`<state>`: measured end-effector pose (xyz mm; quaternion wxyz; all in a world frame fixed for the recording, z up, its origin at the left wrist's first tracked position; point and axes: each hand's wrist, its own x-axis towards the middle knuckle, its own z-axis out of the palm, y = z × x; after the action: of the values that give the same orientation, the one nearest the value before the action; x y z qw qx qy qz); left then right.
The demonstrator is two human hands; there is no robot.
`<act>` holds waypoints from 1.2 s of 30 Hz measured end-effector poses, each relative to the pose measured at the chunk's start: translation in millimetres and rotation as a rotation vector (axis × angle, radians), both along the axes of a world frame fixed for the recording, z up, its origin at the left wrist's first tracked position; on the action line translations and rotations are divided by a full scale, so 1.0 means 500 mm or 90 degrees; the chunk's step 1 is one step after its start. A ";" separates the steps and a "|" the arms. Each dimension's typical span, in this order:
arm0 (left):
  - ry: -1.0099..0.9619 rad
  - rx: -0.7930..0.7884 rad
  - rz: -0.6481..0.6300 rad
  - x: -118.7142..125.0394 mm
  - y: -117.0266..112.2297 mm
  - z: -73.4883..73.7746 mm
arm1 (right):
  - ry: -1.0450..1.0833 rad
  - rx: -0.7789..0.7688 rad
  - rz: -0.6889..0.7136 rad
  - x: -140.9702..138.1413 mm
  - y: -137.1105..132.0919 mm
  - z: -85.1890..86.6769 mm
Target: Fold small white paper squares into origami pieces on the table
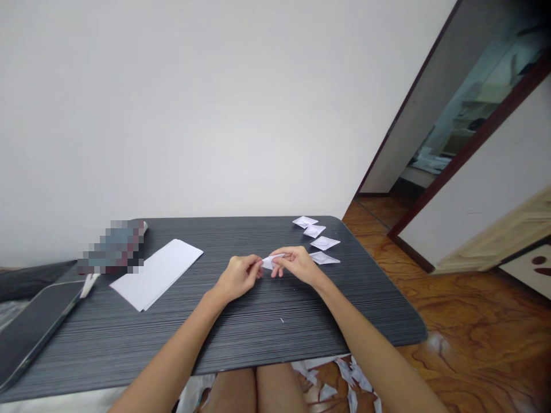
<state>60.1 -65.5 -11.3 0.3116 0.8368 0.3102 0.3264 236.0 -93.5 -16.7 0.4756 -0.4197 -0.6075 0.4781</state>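
Note:
Between my two hands, just above the dark table, is a small folded white paper piece (267,263). My left hand (241,276) pinches its left tip between thumb and fingers. The right side of the paper is gripped by my right hand (297,264), whose fingers hide part of it. Several finished-looking folded paper boats lie in a column to the right: the nearest paper boat (325,258) is beside my right hand, and the farthest paper boat (305,221) is near the back edge.
A stack of white paper sheets (157,275) lies on the left of the table (241,350). Beyond it is a blurred-out package (114,246). A dark flat tablet-like object (37,327) sits at the left edge. Paper scraps (329,392) litter the floor below the front edge.

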 end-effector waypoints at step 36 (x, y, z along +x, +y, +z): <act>-0.185 -0.368 -0.089 0.019 0.006 -0.001 | -0.079 0.177 -0.138 -0.040 0.009 -0.016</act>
<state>69.7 -62.6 -11.6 0.5988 0.6779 0.2839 0.3183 215.9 -88.8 -24.5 0.5394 -0.4418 -0.6471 0.3083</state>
